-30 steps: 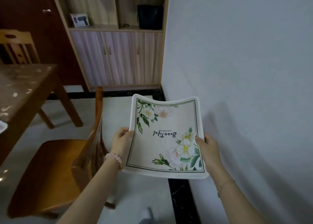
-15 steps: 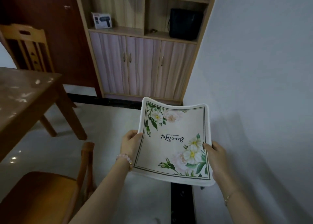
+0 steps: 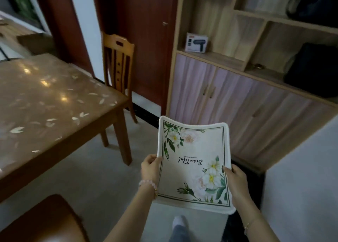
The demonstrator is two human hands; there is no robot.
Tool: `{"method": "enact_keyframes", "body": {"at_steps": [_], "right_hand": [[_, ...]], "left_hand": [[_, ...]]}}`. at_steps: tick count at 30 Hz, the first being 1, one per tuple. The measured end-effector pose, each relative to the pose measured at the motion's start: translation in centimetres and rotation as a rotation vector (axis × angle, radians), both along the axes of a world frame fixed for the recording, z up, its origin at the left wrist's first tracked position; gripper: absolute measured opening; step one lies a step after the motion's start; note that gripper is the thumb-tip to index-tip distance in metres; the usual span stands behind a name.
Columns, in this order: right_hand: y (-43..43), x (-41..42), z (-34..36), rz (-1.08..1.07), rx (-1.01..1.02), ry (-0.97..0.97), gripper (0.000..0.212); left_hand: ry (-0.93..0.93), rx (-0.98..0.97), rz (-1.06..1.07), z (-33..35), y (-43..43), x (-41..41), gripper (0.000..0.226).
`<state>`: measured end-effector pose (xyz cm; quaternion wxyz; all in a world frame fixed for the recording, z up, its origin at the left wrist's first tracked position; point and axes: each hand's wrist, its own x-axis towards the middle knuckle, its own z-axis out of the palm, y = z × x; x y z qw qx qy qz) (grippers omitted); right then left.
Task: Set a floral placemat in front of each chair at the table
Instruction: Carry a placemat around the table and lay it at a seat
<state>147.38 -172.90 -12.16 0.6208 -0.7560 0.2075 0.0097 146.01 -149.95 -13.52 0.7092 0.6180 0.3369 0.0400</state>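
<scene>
1. The floral placemat (image 3: 193,165) is up in the air in front of the person, above the floor, to the right of the surface (image 3: 45,110) and touching neither it nor the cabinet (image 3: 237,104) behind
2. The left hand (image 3: 150,168) is clamped on the mat's left edge with the thumb on the printed face; a pink bead bracelet (image 3: 148,183) sits at that wrist
3. The right hand (image 3: 236,181) is clamped on the right edge, thumb likewise on top
4. The mat is cream with a thin green line border, and its far edge curls upward; white and pale pink flowers with green leaves fill the far-left and near-right corners
5. Black script across its middle reads "Beautiful", upside down to the person; a line of tiny print beside it is too small to read
6. The surface is brown wood under a glossy cover with pale leaf shapes
7. A wooden chair (image 3: 118,59) stands at its far right end, before a dark red door; another chair's seat (image 3: 42,221) shows at the near left
8. On the cabinet's open shelf stands a white box (image 3: 196,42) picturing a dark hair dryer, its lettering too blurred to read; a black bag (image 3: 312,68) fills a compartment to the right
</scene>
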Motion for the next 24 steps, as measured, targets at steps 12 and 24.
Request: {"method": "enact_keyframes", "body": {"at_steps": [12, 24], "right_hand": [[18.7, 32.0, 0.6, 0.606, 0.001, 0.026, 0.018], [40.4, 48.9, -1.2, 0.806, 0.009, 0.098, 0.023]], "left_hand": [[0.026, 0.092, 0.466, 2.4, 16.3, 17.8, 0.01], [0.068, 0.079, 0.667, -0.6, 35.0, 30.9, 0.01]]}}
